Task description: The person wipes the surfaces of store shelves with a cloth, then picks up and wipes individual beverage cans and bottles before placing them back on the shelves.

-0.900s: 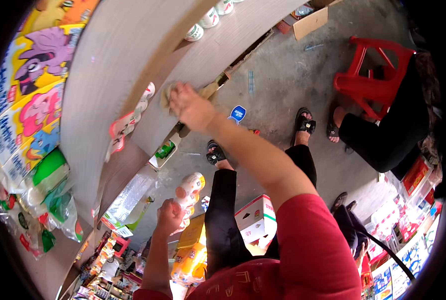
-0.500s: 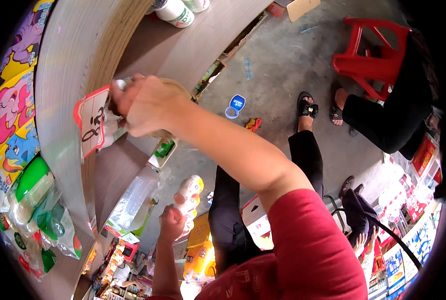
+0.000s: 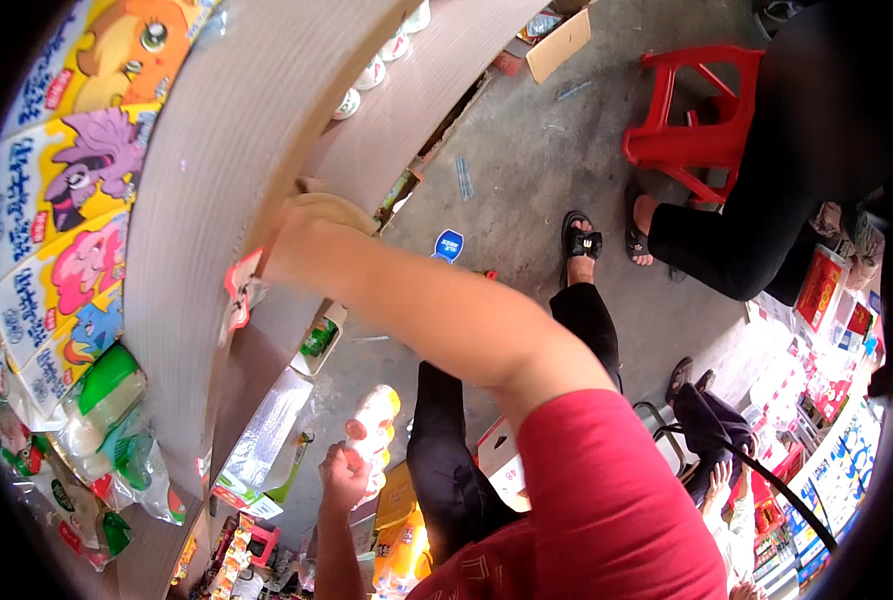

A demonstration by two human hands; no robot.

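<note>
Head view: you are reaching your right hand (image 3: 312, 235) onto the shelf (image 3: 197, 200) edge by the red tag (image 3: 239, 295), fingers hidden so grasp cannot be told, while your left hand (image 3: 342, 480) is clenching a bottle pack (image 3: 372, 430) low, freeing the right.

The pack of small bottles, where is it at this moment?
In the head view, lower left of centre, the pack of small bottles is held upright in the left hand, below the shelf that the right hand reaches.
</note>
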